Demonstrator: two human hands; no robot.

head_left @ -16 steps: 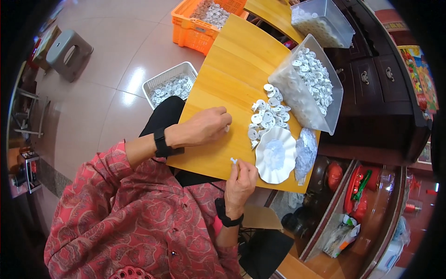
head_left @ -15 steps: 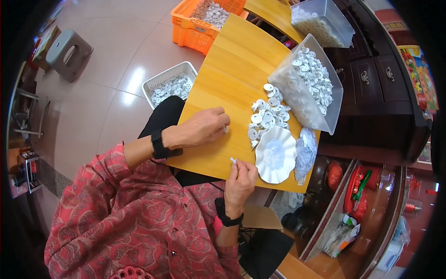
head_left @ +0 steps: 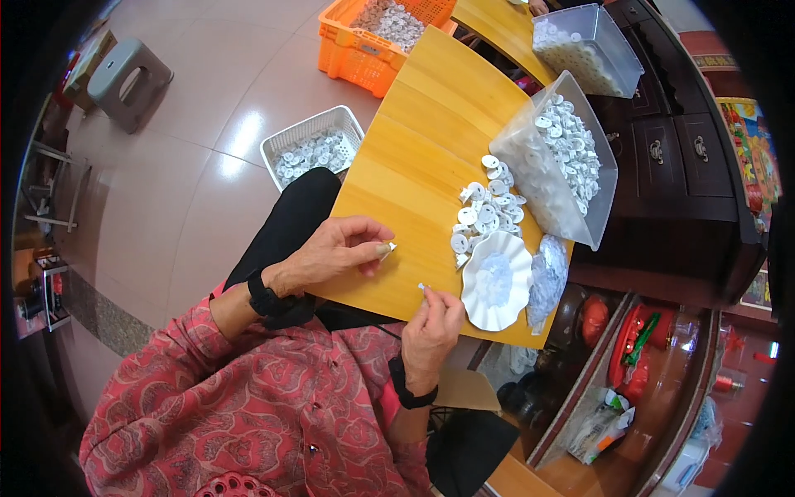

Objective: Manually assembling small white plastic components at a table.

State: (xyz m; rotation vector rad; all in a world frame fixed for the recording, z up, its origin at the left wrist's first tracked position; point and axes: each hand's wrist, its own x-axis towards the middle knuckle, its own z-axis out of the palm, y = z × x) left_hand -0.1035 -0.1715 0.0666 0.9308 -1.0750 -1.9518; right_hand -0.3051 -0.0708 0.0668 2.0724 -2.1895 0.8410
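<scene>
My left hand (head_left: 344, 250) is over the near left part of the yellow wooden table (head_left: 414, 116). Its thumb and fingers pinch a small white plastic piece (head_left: 389, 249). Near the table's front edge, my right hand (head_left: 433, 323) holds a tiny pale bluish-white piece (head_left: 423, 287) between thumb and fingertips. To the right of that hand lies a white scalloped dish (head_left: 473, 311) with small bluish-white pieces (head_left: 494, 280) in it. Behind the dish is a heap of round white plastic parts (head_left: 487, 214). A clear plastic bag (head_left: 547, 277) of pale pieces rests beside the dish.
A translucent bin (head_left: 530, 190) full of white parts leans tilted at the table's right, with another bin (head_left: 609, 50) farther back. On the floor stand a white basket (head_left: 277, 171), an orange crate (head_left: 352, 62) and a grey stool (head_left: 124, 74). Dark drawers (head_left: 658, 157) border the right.
My left hand has turned and loosened its curl, so the white piece now shows at its fingertips. The right hand keeps its pinch. The whole view has shifted slightly.
</scene>
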